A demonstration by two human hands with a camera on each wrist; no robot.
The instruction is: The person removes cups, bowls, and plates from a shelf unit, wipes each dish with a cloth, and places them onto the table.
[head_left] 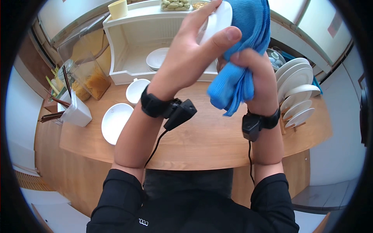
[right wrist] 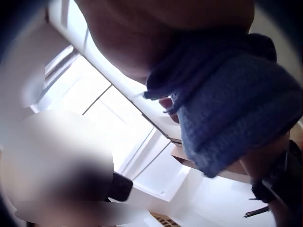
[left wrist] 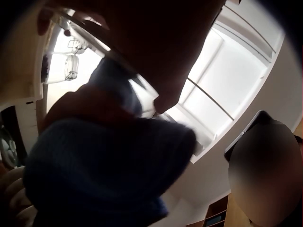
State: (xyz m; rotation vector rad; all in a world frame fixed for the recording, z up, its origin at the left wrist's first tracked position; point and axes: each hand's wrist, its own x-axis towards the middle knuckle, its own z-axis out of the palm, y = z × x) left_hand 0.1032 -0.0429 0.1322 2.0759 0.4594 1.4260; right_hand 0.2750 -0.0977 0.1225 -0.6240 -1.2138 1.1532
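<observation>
Above the wooden tabletop [head_left: 210, 136], up at the top of my head view, I have the white dish [head_left: 221, 19] raised and tilted on edge, with the blue cloth [head_left: 229, 87] right up beside it. My left hand [head_left: 190, 46] is clamped on the dish's rim, thumb on the near side and fingers round the other. My right hand [head_left: 262, 75] grips the bunched cloth, its thumb laid over the folds. Whether fabric and dish truly touch I cannot tell; the left wrist view is too dark at that spot.

With both pieces in hand, I judge the wiping of this dish to be under way and not finished, since it has not been set down. To my left, near the forearm, a white bowl [head_left: 116, 123] and a small white bowl [head_left: 137, 89] sit on the tabletop; these may be what is left, though nothing shows whether they are wet or dry. Farther out, a white plate [head_left: 157, 58] lies in the white shelf unit [head_left: 128, 46], and several white plates [head_left: 295, 79] stand on edge at my right. Those look put away, so I would count them as done.
</observation>
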